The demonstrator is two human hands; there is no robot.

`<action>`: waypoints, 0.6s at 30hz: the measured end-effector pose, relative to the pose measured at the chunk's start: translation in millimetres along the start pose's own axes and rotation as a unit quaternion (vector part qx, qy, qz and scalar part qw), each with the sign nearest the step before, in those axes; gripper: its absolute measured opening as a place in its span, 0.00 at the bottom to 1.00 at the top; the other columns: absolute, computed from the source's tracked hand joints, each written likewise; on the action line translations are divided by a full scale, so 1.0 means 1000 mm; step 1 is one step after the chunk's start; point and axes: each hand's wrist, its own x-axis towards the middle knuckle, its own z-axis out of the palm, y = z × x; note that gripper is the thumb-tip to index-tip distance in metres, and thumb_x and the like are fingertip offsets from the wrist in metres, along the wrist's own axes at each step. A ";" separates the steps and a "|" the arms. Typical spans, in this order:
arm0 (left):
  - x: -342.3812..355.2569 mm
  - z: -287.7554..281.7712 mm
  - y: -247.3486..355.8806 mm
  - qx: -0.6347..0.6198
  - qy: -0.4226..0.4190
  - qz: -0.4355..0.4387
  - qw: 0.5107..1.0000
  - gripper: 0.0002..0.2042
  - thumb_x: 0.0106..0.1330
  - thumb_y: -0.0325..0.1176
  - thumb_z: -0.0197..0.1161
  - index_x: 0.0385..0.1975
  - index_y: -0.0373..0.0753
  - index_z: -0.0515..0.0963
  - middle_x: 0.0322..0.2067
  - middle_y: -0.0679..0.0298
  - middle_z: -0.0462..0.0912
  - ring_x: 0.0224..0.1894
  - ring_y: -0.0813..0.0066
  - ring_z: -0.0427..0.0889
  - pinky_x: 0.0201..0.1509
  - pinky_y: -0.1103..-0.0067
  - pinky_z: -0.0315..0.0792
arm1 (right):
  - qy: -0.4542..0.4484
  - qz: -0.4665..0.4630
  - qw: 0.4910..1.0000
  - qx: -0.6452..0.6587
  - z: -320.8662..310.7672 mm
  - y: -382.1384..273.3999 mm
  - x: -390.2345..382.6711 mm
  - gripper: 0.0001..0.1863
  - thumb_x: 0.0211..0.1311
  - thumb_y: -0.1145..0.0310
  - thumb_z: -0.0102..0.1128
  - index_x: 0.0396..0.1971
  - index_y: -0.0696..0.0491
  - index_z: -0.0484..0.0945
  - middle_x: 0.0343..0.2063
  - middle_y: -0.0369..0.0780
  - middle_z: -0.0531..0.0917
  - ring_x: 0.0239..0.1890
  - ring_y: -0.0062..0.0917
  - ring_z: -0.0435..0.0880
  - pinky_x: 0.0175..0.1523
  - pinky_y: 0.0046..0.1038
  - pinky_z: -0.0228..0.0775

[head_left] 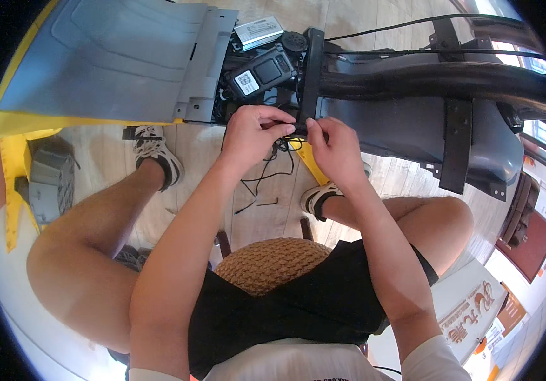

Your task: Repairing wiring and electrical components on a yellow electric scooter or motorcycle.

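Note:
My left hand [247,134] pinches a thin black cable between thumb and fingertips, below an open compartment in a vehicle frame. My right hand [338,151] is beside it, thumb and forefinger pressed together on the same stretch of cable, by the lower end of a black crossbar [312,73]. Loose black wires [276,170] hang beneath my hands toward the floor. Exactly what lies between my fingertips is partly hidden. Above them, the compartment holds a black box [263,71] with a white label, a silver metal box [258,29] and a round black part [294,42].
A grey panel with a yellow edge [105,60] extends left of the compartment. Black tubes [438,79] and a grey plastic cover [406,130] run to the right. An L-shaped hex key [268,203] lies on the wooden floor. A woven stool [273,263] is beneath me.

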 end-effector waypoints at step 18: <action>-0.003 -0.005 0.005 0.005 -0.002 -0.005 1.000 0.08 0.54 0.27 0.71 0.34 0.36 0.85 0.25 0.63 0.85 0.27 0.82 0.79 0.34 0.82 0.73 | 0.031 -0.008 0.997 0.070 0.008 -0.004 0.000 0.17 0.64 0.64 0.55 0.18 0.58 0.76 0.20 0.48 0.75 0.24 0.45 0.76 0.30 0.41 0.64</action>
